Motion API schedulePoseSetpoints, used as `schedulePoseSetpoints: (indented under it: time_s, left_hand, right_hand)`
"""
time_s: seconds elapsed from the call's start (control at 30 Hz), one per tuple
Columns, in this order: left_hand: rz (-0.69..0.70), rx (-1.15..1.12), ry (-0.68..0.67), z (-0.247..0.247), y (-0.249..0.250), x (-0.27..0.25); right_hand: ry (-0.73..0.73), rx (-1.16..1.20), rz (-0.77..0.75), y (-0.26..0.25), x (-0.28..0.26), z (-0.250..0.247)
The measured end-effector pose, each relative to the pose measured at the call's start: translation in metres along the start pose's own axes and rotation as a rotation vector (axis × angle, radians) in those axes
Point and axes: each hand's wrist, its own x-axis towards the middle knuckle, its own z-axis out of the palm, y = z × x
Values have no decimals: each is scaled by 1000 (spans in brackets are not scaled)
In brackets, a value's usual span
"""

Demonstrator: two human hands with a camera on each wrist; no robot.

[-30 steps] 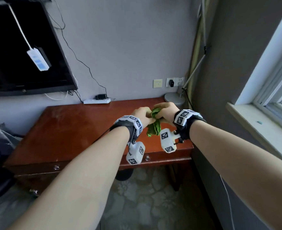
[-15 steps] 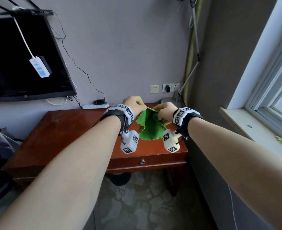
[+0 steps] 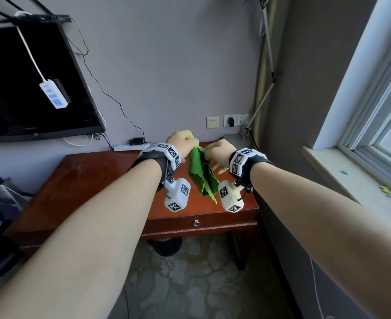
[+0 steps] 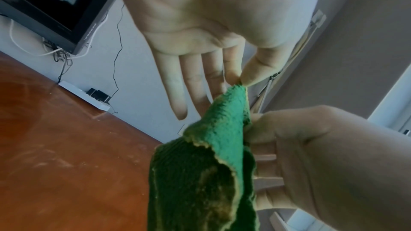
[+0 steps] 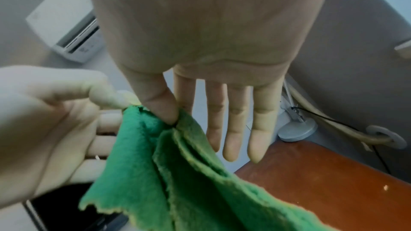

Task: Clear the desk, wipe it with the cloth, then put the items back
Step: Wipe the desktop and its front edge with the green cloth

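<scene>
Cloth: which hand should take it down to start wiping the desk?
Right, probably. The right hand pinches the gathered folds of the cloth; the left hand pinches only a top corner. Both sit over the desk's right end.

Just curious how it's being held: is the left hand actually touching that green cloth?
Touching. The left wrist view shows the left hand pinching the green cloth at its top corner between thumb and forefinger.

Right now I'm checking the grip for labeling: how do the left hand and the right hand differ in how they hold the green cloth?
The left hand pinches the green cloth at its very top corner; the right hand pinches lower, on the folded edge. The left hand sits slightly higher than the right. Both pinch with thumb and forefinger, other fingers extended, holding the cloth above the wooden desk.
</scene>
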Motion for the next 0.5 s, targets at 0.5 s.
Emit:
schedulePoseSetpoints:
  time_s: [0.5]
  left_hand:
    - [-33,107,62,-7,-1,3]
  right_hand:
    - [133,-420,-60,-3,13,19]
